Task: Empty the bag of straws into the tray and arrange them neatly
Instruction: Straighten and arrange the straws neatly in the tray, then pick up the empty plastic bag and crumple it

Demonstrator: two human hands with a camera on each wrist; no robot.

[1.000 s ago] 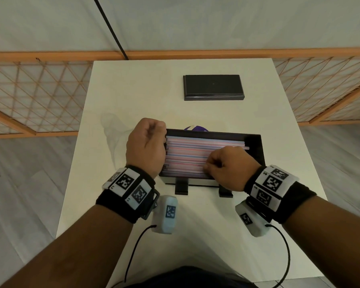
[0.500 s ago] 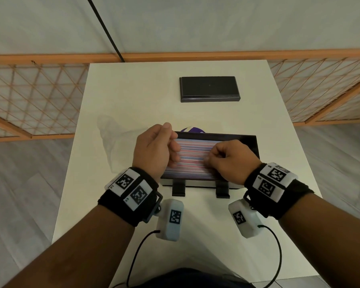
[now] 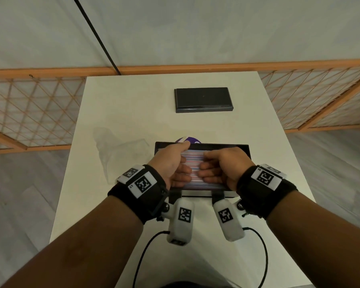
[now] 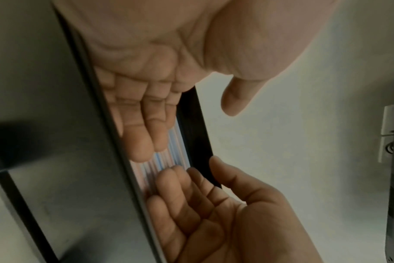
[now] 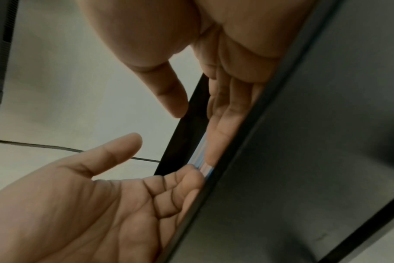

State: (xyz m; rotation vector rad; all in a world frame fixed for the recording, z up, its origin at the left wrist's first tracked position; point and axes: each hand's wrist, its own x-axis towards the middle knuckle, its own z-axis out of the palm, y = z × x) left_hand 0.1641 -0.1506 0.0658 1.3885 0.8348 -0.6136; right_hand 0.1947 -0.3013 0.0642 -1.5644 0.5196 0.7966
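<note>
A black tray (image 3: 220, 145) stands on two feet in the middle of the white table (image 3: 133, 100). Pink, blue and white striped straws (image 3: 193, 161) lie lengthwise in it as a flat layer. My left hand (image 3: 179, 167) and right hand (image 3: 214, 167) both rest palm down on the straws, fingers straight, fingertips facing each other at the tray's middle. The left wrist view shows my left fingers (image 4: 135, 133) flat on the straws (image 4: 167, 160). In the right wrist view my right fingers (image 5: 225, 124) lie the same way. The clear bag (image 3: 121, 150) lies crumpled and empty left of the tray.
A flat black lid or box (image 3: 204, 99) lies near the table's far edge. Something purple and white (image 3: 188, 140) peeks out behind the tray. An orange lattice fence (image 3: 35, 109) runs behind and beside the table.
Both hands have moved toward the tray's middle. Their fingers, curled before, now lie straight and flat on the straws. The left hand has left the tray's left end.
</note>
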